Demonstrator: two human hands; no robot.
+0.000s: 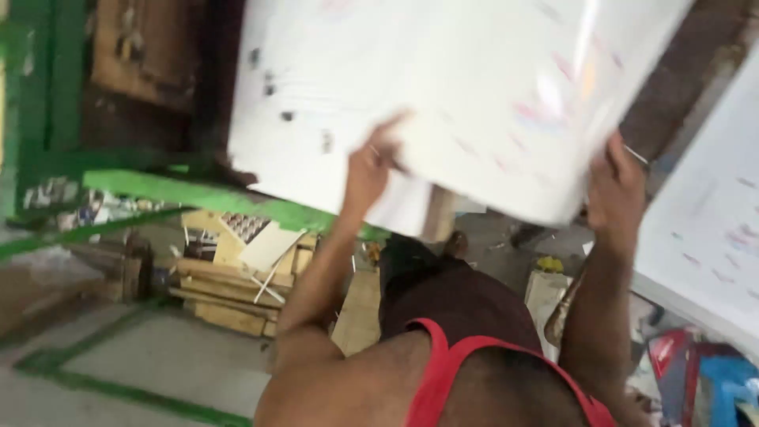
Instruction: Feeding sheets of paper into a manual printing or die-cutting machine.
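A large white sheet (443, 87) with faint coloured print and a few dark marks fills the top of the view, its lower part curling over. My left hand (368, 170) grips its lower edge near the middle. My right hand (617, 190) holds the same edge at the lower right corner. Both arms reach up and forward from my body. Below them I see my red vest, dark shorts and one foot (455, 241).
A green metal frame (198, 194) runs across the left. Under it lie stacked wooden boards and cardboard scraps (229, 292). Another white printed sheet (704, 229) slants at the right edge. Red and blue items (704, 372) sit at the lower right. The grey floor (158, 364) has green lines.
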